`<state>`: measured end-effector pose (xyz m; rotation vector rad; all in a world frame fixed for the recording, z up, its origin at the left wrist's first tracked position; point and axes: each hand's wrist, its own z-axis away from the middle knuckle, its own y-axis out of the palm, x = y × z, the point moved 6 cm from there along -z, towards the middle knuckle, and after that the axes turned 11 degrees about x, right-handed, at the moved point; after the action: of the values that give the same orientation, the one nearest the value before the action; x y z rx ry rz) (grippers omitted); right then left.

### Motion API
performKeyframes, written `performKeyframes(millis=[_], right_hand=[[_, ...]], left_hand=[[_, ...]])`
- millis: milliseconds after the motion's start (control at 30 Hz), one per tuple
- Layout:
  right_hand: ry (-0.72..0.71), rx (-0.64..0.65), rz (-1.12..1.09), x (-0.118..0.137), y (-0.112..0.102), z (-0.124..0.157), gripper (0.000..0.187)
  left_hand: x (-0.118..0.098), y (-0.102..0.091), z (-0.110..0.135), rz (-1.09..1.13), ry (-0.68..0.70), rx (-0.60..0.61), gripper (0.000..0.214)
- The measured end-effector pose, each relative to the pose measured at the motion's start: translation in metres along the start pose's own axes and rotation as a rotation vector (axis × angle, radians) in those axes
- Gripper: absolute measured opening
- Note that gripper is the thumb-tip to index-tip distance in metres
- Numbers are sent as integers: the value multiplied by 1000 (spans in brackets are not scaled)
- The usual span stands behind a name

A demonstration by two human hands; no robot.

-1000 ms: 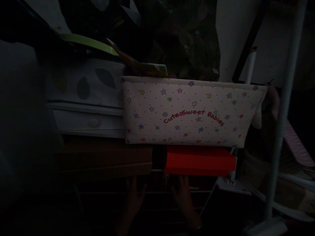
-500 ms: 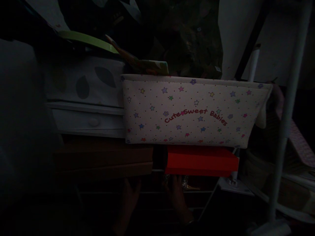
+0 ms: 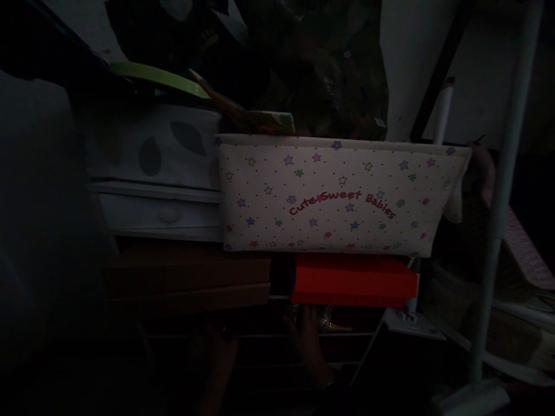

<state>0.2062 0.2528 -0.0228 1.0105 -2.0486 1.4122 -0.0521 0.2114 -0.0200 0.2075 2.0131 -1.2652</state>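
Note:
The scene is very dark. My right hand [image 3: 309, 342] reaches up to a rack shelf just under a red box [image 3: 353, 283], its thumb spread from its fingers. The fingertips are at a glittery, shoe-like item [image 3: 324, 319] with a tan strip; I cannot tell whether they touch it. To the left, my left hand [image 3: 222, 353] is at the same shelf level, below a brown box [image 3: 191, 283]. Its fingers are lost in the dark, with a small glint beside them.
A white star-patterned fabric bin [image 3: 342, 196] sits above the red box. Left of it are a small white drawer [image 3: 160, 212] and a leaf-patterned box [image 3: 151, 144]. A pale upright pole [image 3: 503, 190] stands at right, near the rack [image 3: 260, 335].
My left hand has drawn a little down and left from under the brown box. My right hand stays by the glittery item, its thumb spread wider. The view has shifted slightly.

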Motion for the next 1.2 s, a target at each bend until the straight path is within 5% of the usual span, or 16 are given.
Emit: performKeyframes(millis=[100,200,300,600,1000,1200], right_hand=[[38,-13,-45,-10,6,-1,63],[43,-34,-77,-18,13,-4,61],[23,-49,-64,-19,13,-8,61],[-28,181,361,12,-18,-1,72],[31,322,610,26,-5,6,79],[8,338,663,22,2,7,76]], left_hand=[[-28,2,15,-127,228,-28,49],[-45,24,28,-82,466,100,46],[-47,47,35,51,521,197,48],[-59,74,44,669,321,502,63],[-52,88,27,896,14,585,94],[-46,85,14,775,14,550,83]])
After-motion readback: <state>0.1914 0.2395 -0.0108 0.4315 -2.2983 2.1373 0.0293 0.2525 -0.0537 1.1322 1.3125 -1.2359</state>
